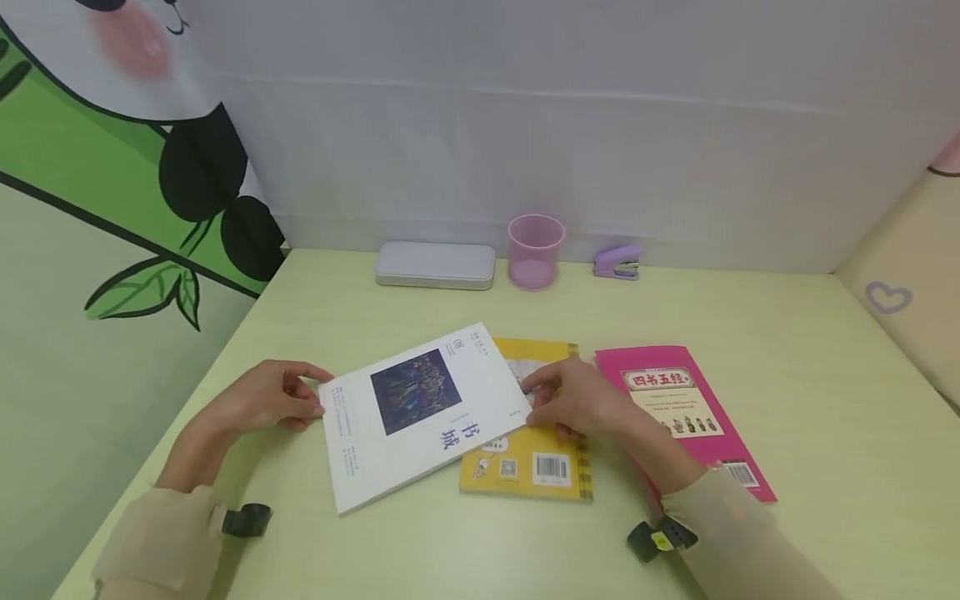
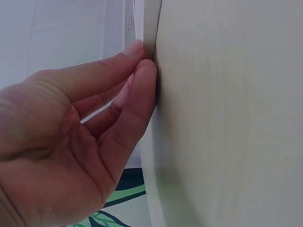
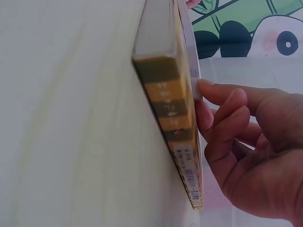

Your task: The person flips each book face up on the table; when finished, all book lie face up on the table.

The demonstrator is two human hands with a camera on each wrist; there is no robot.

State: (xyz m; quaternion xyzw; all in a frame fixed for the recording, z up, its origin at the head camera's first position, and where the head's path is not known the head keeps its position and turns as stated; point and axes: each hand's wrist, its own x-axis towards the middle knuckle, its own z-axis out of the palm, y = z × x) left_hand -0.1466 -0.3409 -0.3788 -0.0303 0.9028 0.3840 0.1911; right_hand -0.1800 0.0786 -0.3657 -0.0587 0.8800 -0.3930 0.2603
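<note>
Far left, we note the left hand [image 1: 262, 398], thumb and fingers drawn together, pinching the left edge of a white book [image 1: 420, 450]. The book sits askew, its right part over a yellow book [image 1: 522, 454]; we cannot tell whether its left edge touches the table [image 1: 825, 375]. Behind them: pale case [image 1: 435, 265], then pink cup [image 1: 536, 254]. Next, we see the right hand [image 1: 581, 396], fingers bent, nipping the white book's right corner. Beyond: purple stapler [image 1: 617, 262] at back, pink book [image 1: 678, 367] nearer us
</note>
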